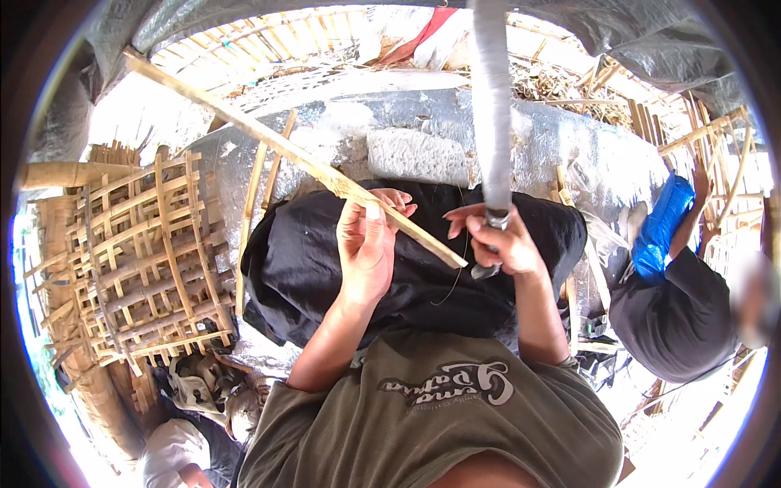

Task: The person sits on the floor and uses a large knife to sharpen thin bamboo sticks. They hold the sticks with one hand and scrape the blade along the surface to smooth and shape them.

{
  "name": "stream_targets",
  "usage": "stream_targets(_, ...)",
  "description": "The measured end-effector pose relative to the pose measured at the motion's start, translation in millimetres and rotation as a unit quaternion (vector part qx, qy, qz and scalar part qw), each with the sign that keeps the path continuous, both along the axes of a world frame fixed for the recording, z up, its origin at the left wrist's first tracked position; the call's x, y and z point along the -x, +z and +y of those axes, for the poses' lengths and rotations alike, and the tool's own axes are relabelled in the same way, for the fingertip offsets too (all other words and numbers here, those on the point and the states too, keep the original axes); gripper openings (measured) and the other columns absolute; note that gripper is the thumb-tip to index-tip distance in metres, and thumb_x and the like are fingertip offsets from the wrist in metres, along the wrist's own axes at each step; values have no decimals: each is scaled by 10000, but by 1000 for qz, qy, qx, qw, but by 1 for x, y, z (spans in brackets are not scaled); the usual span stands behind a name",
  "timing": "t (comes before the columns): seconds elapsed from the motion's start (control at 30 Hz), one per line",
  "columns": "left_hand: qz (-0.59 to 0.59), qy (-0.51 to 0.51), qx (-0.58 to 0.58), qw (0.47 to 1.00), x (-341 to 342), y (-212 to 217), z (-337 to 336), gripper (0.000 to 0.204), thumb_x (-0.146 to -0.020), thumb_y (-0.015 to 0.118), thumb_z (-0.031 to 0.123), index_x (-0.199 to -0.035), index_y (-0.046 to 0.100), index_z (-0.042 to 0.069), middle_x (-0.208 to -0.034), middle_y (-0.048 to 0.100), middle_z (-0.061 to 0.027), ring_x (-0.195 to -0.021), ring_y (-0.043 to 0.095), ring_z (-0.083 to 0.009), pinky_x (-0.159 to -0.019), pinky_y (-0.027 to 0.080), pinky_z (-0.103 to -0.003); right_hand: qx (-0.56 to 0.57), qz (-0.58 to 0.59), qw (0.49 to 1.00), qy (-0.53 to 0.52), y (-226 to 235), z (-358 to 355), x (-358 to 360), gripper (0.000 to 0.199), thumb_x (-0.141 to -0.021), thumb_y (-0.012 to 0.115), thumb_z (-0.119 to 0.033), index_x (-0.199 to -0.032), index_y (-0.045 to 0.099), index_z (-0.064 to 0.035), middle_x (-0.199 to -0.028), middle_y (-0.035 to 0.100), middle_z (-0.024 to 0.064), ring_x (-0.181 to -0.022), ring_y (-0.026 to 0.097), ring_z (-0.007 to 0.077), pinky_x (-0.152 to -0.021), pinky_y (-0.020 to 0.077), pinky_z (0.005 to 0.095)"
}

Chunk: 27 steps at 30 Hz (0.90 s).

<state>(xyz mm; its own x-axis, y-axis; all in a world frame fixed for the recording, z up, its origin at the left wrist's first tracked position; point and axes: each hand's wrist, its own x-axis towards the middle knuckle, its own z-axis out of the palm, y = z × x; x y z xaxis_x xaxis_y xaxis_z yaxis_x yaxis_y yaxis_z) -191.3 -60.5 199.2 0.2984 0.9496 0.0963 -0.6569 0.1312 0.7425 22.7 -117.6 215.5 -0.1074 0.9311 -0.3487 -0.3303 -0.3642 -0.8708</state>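
Note:
My left hand (368, 244) pinches a long split bamboo strip (268, 140) between thumb and fingers. The strip slants from the far upper left down to its near end, in front of my right hand. In my right hand (506, 241) is the handle of a machete (491, 106), its long pale blade pointing up and away from me. The blade stands apart from the strip. Under both hands lies black cloth (301, 252) over my lap, with a thin loose fibre hanging near the strip's end.
A woven bamboo lattice (142, 260) stands at the left. A grey rough block (419, 156) lies beyond my lap on a dark sheet. To the right sits a person in dark clothes (671, 317) beside a blue plastic bundle (663, 224). Another person (175, 455) is at the lower left.

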Motion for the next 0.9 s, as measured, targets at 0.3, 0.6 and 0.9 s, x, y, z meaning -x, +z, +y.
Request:
stream_targets(0.3,51,7,-28,998,3,1,-6,149,-1027,560,229,-987,607,93,-1072,563,-43,-1141,518,-204,-1001,431,-442,32,173,981,86,-24,-19,17,503,-976,632,-335,-1245,596,90,-879,709,192,-394,417,54,-360,308,201)
stream_targets(0.6,31,-25,-61,997,-2,-5,-10,208,-991,627,286,-970,612,80,-1018,548,-41,-1083,520,-203,-977,445,-411,64,349,929,109,-38,-37,15,491,-953,656,-204,-1318,522,96,-871,672,245,-366,385,46,-347,305,221)
stream_targets(0.9,2,-58,-83,995,-3,-7,-16,235,-978,647,303,-963,625,70,-972,536,-42,-1019,525,-209,-954,455,-417,62,445,887,107,-59,-59,11,443,-933,658,-124,-1318,541,62,-743,603,169,-370,385,52,-402,396,260)
